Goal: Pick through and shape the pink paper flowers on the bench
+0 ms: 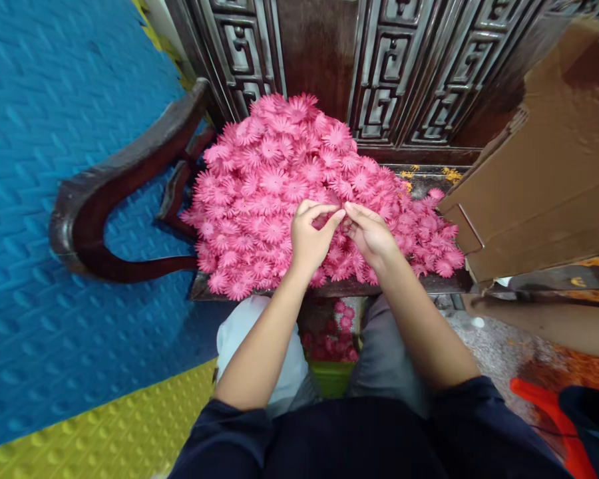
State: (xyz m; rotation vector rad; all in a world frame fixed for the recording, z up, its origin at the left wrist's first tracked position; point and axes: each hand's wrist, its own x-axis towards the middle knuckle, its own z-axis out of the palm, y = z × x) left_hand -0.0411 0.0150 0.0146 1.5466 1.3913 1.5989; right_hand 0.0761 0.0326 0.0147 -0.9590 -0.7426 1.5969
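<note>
A big heap of pink artificial flower heads (274, 179) covers the dark wooden bench seat (339, 289) in front of me. Over the heap's front part, my left hand (310, 234) pinches with thumb and forefinger. My right hand (372, 234) meets it from the other side, its thumb and fingertips also pinched together. The fingertips of both hands nearly touch. Whatever lies between them is too small to make out against the pink petals. Below, between my knees, more pink flower pieces (346, 316) sit in and around a green container (330, 378).
A curved wooden armrest (120, 173) borders the heap on the left, with blue foam mats (80, 346) beyond. The carved bench back (319, 60) rises behind. At right stand a cardboard box (549, 173) and a red plastic piece (554, 412); another person's limb (544, 322) shows there.
</note>
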